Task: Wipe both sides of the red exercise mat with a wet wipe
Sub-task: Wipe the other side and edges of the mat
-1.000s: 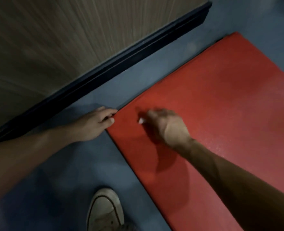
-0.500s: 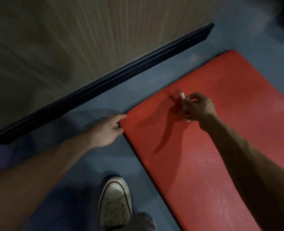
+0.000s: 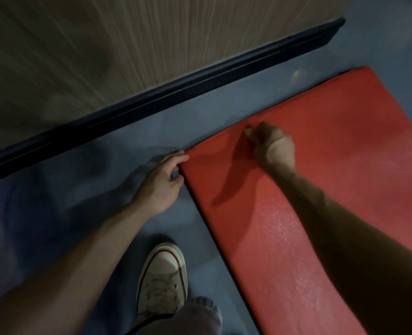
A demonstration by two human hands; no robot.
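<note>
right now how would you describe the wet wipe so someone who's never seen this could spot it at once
Find the red exercise mat lying on the blue floor, then the right hand pressed on it near the edge by the wall. The wet wipe is the small pale scrap poking out past that hand's fingertips, the only whitish thing on the red surface.

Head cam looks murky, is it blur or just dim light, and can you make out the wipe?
Head view: dim light; right hand motion-blurred and casting a dark shadow on the mat; wipe only a pale smear at its fingertips; left hand at the mat corner sharper; wall streaked by wide-angle blur.
</note>
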